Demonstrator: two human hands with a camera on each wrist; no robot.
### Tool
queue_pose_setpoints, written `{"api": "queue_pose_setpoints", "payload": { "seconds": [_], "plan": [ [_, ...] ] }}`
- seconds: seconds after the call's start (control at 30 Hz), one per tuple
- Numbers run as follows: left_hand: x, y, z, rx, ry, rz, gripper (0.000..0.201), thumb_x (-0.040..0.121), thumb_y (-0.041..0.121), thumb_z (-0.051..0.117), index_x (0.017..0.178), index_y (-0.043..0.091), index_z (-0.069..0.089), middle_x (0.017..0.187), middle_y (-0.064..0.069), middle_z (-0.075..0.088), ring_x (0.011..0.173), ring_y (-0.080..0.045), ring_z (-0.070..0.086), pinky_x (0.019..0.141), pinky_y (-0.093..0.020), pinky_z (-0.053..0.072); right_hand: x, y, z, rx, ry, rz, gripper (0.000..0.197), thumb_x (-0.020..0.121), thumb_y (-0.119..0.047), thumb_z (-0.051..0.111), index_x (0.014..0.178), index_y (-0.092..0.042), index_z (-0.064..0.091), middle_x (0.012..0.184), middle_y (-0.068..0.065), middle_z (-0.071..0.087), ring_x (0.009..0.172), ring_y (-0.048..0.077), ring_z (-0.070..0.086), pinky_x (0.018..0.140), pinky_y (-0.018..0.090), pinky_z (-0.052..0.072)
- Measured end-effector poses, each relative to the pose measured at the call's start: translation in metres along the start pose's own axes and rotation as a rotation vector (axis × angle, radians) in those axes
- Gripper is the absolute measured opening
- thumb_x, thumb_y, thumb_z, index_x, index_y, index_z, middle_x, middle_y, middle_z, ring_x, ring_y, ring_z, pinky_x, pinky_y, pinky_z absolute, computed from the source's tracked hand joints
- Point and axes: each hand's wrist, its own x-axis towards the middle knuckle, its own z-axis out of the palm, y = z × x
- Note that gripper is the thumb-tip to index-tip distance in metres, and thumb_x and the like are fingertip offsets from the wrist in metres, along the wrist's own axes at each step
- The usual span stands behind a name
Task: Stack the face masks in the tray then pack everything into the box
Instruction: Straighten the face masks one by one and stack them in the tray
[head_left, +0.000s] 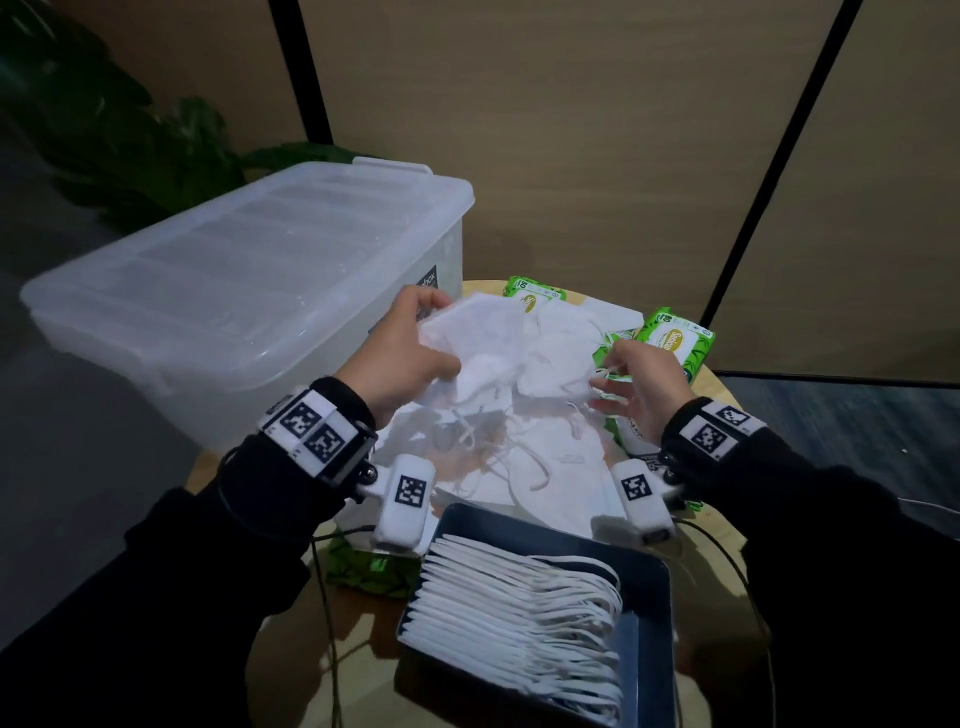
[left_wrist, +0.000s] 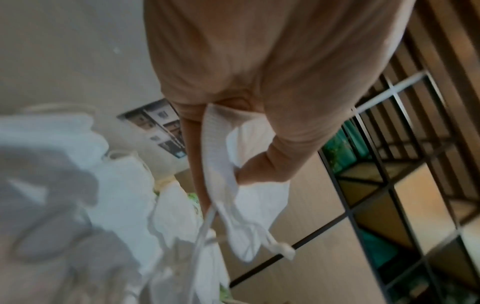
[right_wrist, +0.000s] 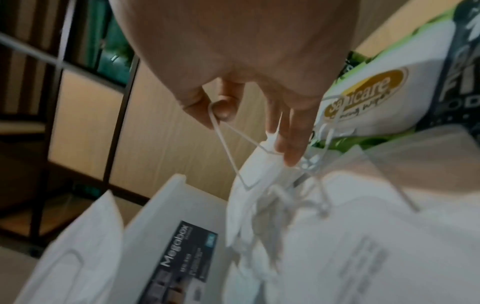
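Note:
A dark tray (head_left: 654, 587) near the table's front holds a neat stack of white face masks (head_left: 519, 613). Behind it lies a loose pile of white masks (head_left: 540, 457) with tangled ear loops. My left hand (head_left: 400, 353) grips a white mask (head_left: 478, 332) lifted above the pile; in the left wrist view the mask (left_wrist: 228, 185) is pinched between thumb and fingers. My right hand (head_left: 639, 384) pinches an ear loop (right_wrist: 221, 131) of another mask (right_wrist: 262, 181) between thumb and forefinger. The clear lidded box (head_left: 249, 280) stands to the left, lid on.
Green and white wet-wipe packs (head_left: 675, 338) lie at the back right of the round wooden table (head_left: 727, 395), another pack (head_left: 530, 293) behind the masks. A green pack (head_left: 363, 566) sits left of the tray. Panelled walls stand behind.

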Motion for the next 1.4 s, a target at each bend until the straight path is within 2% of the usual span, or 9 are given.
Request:
{"api": "queue_pose_setpoints", "payload": {
  "seconds": [0.17,0.3,0.37,0.6,0.73,0.83,0.97,1.13,1.4],
  "plan": [
    [-0.014,0.015,0.001,-0.377,-0.007,-0.121,0.029,0.087,-0.004,0.064,0.112,0.009,0.073,0.098,-0.011,0.076,0.082,-0.026,0.068,0.075,-0.039,0.052,-0.006,-0.007,-0.005,0.233,-0.076,0.129,0.016,0.089,-0.006,0.05,0.075,-0.013,0.044,0.087,0.008,0.05,0.075,0.03,0.055,0.07,0.042,0.052],
    [-0.022,0.011,0.005,-0.466,-0.072,-0.188,0.018,0.094,0.006,0.069,0.111,0.005,0.074,0.104,-0.012,0.078,0.081,-0.022,0.074,0.068,-0.034,0.062,-0.008,-0.005,-0.002,0.357,-0.167,0.153,0.029,0.089,-0.004,0.045,0.06,-0.009,0.045,0.102,0.026,0.072,0.094,0.041,0.069,0.094,0.042,0.05],
    [-0.026,0.004,0.01,-0.533,-0.085,-0.249,0.022,0.092,0.001,0.069,0.114,0.003,0.072,0.106,-0.013,0.079,0.083,-0.023,0.075,0.068,-0.035,0.065,-0.011,-0.007,0.0,0.396,-0.214,0.163,0.041,0.096,-0.01,0.047,0.055,-0.012,0.041,0.087,0.024,0.073,0.098,0.037,0.071,0.091,0.04,0.054],
    [-0.037,-0.004,0.042,-0.796,-0.17,-0.326,0.035,0.088,-0.012,0.065,0.121,0.0,0.068,0.116,-0.015,0.076,0.094,-0.026,0.075,0.076,-0.037,0.065,-0.032,-0.015,0.013,0.602,-0.226,0.0,0.038,0.109,-0.038,0.043,0.092,-0.012,0.064,0.065,0.006,0.054,0.054,0.02,0.061,0.054,0.025,0.052],
    [-0.037,-0.01,0.051,-0.595,0.004,-0.211,0.028,0.078,-0.001,0.082,0.101,0.013,0.076,0.101,-0.004,0.08,0.092,-0.023,0.075,0.073,-0.03,0.059,-0.053,-0.015,0.026,0.556,-0.384,-0.018,0.032,0.107,-0.04,0.048,0.104,-0.016,0.068,0.095,0.016,0.07,0.089,0.035,0.07,0.074,0.046,0.062],
    [-0.033,-0.011,0.046,-0.623,0.068,-0.203,0.035,0.077,-0.004,0.081,0.111,0.001,0.073,0.1,-0.008,0.079,0.089,-0.024,0.075,0.072,-0.03,0.06,-0.065,-0.015,0.032,0.514,-0.503,-0.052,0.024,0.1,-0.032,0.055,0.105,-0.013,0.068,0.086,0.013,0.071,0.084,0.031,0.07,0.072,0.043,0.061],
    [-0.027,-0.003,0.03,-0.643,0.059,-0.172,0.045,0.081,-0.008,0.075,0.125,-0.005,0.064,0.11,-0.014,0.076,0.09,-0.026,0.074,0.074,-0.036,0.063,-0.065,-0.011,0.027,0.338,-0.533,-0.156,0.02,0.097,-0.027,0.057,0.102,-0.014,0.072,0.084,0.006,0.063,0.073,0.025,0.06,0.066,0.035,0.045],
    [-0.022,-0.005,-0.005,-0.687,0.037,-0.118,0.046,0.086,-0.012,0.069,0.128,0.004,0.063,0.118,-0.016,0.075,0.104,-0.03,0.074,0.083,-0.039,0.062,-0.07,-0.017,0.011,0.354,-0.589,-0.168,0.015,0.09,-0.015,0.06,0.101,-0.025,0.066,0.06,-0.005,0.024,0.043,0.008,0.022,0.05,0.025,0.015],
    [-0.024,-0.008,0.012,-0.563,-0.108,-0.148,0.019,0.095,-0.001,0.064,0.106,0.01,0.074,0.105,-0.008,0.079,0.093,-0.022,0.076,0.084,-0.035,0.061,-0.063,0.004,0.028,0.048,-0.351,-0.232,0.049,0.078,-0.052,0.08,0.1,-0.007,0.079,0.075,0.006,0.057,0.065,0.016,0.049,0.073,0.035,0.045]
  ]
}}
